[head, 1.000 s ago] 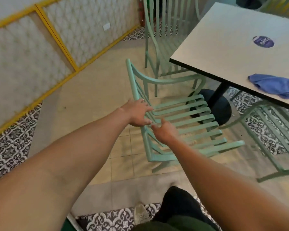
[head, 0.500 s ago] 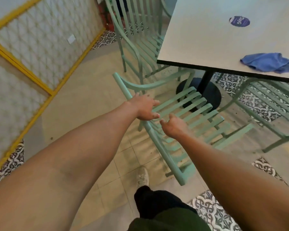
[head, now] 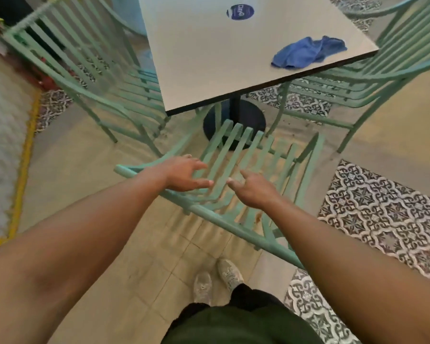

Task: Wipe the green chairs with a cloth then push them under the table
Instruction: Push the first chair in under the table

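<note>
**Near chair not yet under the table**

Both hands are bare and hold no cloth. The left hand [head: 184,173] and right hand [head: 253,191] reach over the back of the near chair [head: 233,155], fingers loosely spread; whether they touch it I cannot tell. Its seat just reaches the table [head: 209,58], so pushing seems unfinished. The cloth [head: 305,53] lies on the tabletop. Side chairs flank the table, partly tucked.

Left chair [head: 90,78] motion-blurred; right chair [head: 372,78] cropped by frame edge.
</note>
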